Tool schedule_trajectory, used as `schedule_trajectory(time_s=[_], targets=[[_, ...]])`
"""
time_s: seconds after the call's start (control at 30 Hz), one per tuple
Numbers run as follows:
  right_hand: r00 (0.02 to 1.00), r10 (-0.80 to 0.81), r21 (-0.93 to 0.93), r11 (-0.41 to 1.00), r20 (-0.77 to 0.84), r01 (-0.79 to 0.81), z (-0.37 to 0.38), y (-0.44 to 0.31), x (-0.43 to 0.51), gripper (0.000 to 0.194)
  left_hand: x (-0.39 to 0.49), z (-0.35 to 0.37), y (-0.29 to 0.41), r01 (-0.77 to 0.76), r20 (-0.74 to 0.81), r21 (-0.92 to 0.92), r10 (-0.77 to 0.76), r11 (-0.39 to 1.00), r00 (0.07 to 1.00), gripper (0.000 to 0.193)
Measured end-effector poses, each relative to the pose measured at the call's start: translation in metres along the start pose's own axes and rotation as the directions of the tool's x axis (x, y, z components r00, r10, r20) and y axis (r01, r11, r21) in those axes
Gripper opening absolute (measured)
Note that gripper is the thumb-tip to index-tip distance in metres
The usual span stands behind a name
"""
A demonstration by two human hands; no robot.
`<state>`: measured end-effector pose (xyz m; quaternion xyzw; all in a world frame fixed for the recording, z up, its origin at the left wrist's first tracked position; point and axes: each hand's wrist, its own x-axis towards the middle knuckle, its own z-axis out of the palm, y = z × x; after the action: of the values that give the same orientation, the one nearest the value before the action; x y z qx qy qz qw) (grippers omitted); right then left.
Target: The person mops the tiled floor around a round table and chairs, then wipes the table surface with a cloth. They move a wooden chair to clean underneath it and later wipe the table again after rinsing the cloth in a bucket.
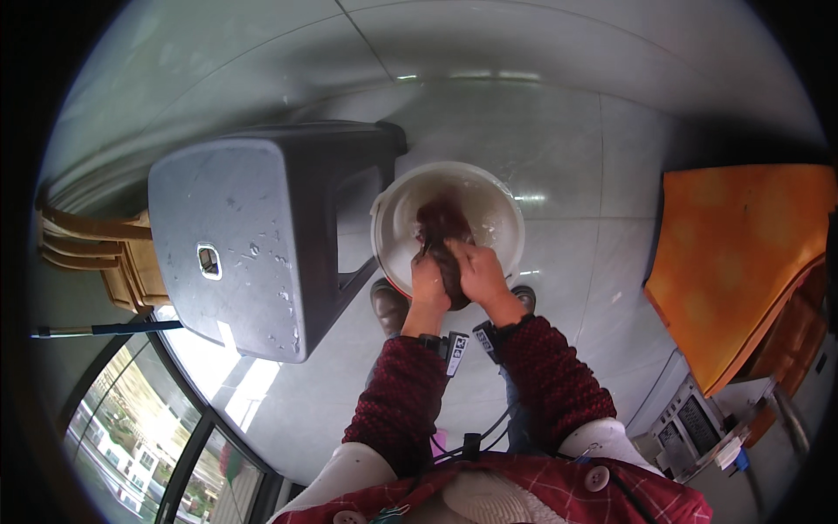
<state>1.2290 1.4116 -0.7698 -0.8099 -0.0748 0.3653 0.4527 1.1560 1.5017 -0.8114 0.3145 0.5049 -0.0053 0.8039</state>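
A wet, dark red-brown cloth [448, 229] is bunched between my hands above a white plastic bucket [514, 223]. My left hand [429, 281] grips its left side, fingers closed. On the opposite side, my right hand [481, 272] is also closed on the cloth, its thumb and fingers pressing the folds. The far end of the cloth hangs into the bucket and looks blurred. Water with splashes shows inside the bucket. Parts of the cloth are hidden behind my fingers.
A grey plastic stool [222, 242] with water drops on its top stands left of the bucket. Wooden chairs [131, 262] are beyond it. An orange-topped table [740, 262] is at the right. My shoes [391, 306] flank the bucket on a tiled floor [563, 281]. A window [131, 432] lies lower left.
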Motion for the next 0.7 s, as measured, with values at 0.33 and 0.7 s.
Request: schedule_trajectory(time_s=[0.33,0.7], targets=[[0.959,0.158,-0.210,0.955,-0.237,-0.209,-0.027,0.042,0.021,0.041,-0.027,0.006,0.043,0.117,-0.036,0.115,-0.114,0.986,0.993,0.046],[0.964,-0.177,-0.434,0.898,-0.196,0.077,-0.019,0.075,0.029,0.085,-0.025,-0.035,0.049,0.079,-0.219,0.185,-0.037,0.980,0.975,0.043]])
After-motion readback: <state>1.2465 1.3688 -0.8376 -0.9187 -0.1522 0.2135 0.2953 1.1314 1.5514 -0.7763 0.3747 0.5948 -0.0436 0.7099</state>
